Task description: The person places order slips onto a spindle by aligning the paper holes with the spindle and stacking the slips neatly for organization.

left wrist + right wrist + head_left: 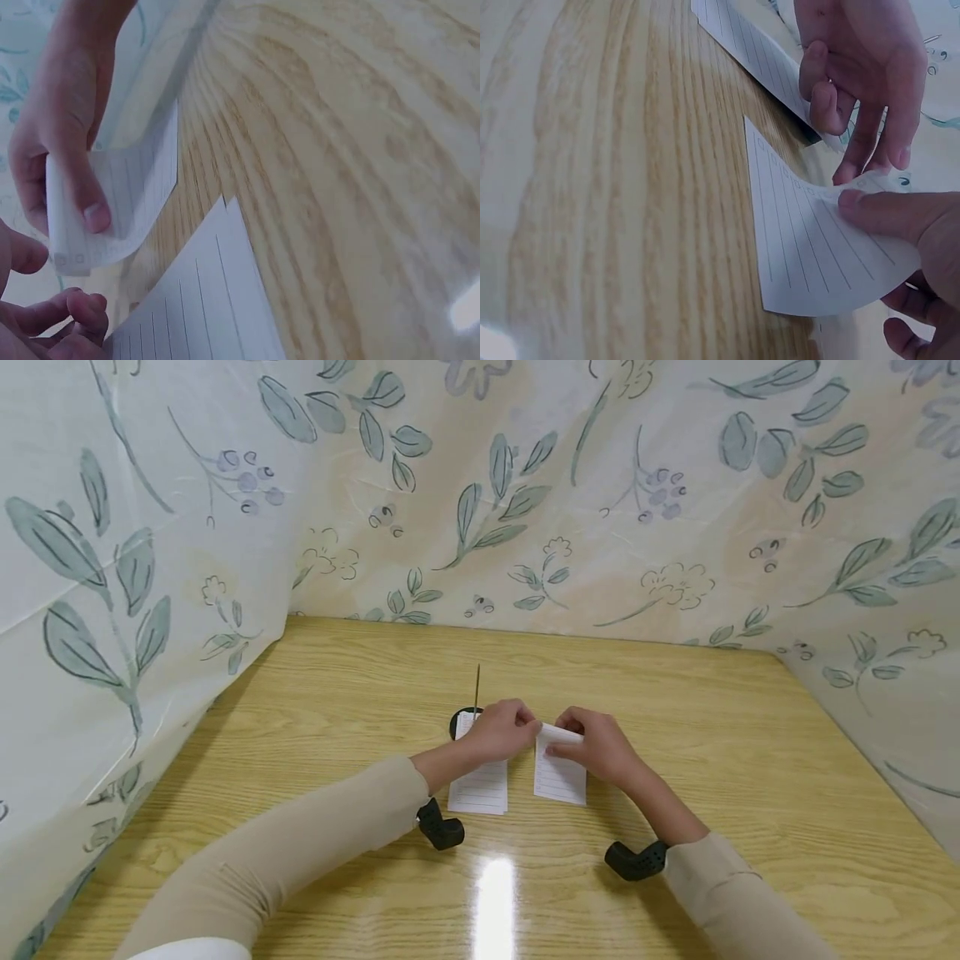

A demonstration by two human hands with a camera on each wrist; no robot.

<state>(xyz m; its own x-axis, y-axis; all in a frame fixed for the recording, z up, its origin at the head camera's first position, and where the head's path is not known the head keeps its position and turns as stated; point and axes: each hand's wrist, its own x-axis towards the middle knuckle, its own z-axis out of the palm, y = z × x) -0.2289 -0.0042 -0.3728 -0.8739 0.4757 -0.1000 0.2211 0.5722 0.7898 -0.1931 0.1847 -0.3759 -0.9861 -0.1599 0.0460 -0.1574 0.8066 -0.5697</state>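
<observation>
My right hand (pixel 600 747) pinches a white lined paper slip (pixel 561 781), its thumb lying on the face near the upper edge. In the right wrist view the slip (pixel 817 247) bends in a curve. My left hand (pixel 504 731) is at the slip's upper left corner; in the left wrist view its thumb and fingers (pixel 86 311) stand apart around that corner. Below the left hand lie several lined slips (pixel 480 789), stacked slightly askew. A thin upright spike (pixel 477 685) stands at their top end, over a round black base (pixel 454 724) that the slips partly cover.
Everything rests on a wood-grain table (pixel 337 693), with a bright light reflection near its front. Leaf-patterned sheeting (pixel 480 510) borders the back and both sides. Black wrist mounts (pixel 636 860) sit under both forearms.
</observation>
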